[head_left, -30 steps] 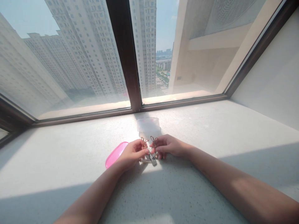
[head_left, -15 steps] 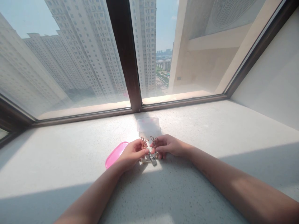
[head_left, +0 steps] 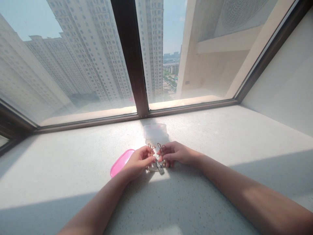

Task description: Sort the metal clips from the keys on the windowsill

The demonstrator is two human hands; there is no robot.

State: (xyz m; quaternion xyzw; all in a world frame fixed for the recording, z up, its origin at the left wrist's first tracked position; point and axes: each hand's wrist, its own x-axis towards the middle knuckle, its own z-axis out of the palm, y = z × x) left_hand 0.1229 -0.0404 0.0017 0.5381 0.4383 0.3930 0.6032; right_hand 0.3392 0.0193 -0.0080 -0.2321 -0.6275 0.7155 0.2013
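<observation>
My left hand (head_left: 143,160) pinches a small copper-coloured clip with wire loops (head_left: 151,148), its loops standing up above the fingertips. A matching looped clip (head_left: 161,148) is held between the thumb and fingers of my right hand (head_left: 174,152). The two clips are side by side with a narrow gap between them. Below and between the fingertips are several silvery metal clips (head_left: 160,168); fingers partly cover them, and their exact kind is hard to make out. Both hands rest close to the speckled white sill (head_left: 195,195).
A pink oval lid (head_left: 119,163) lies left of my left hand, partly behind the wrist. Beyond the hands stands a translucent plastic box (head_left: 155,131), near the dark window frame (head_left: 143,107). A white wall (head_left: 281,88) bounds the right side.
</observation>
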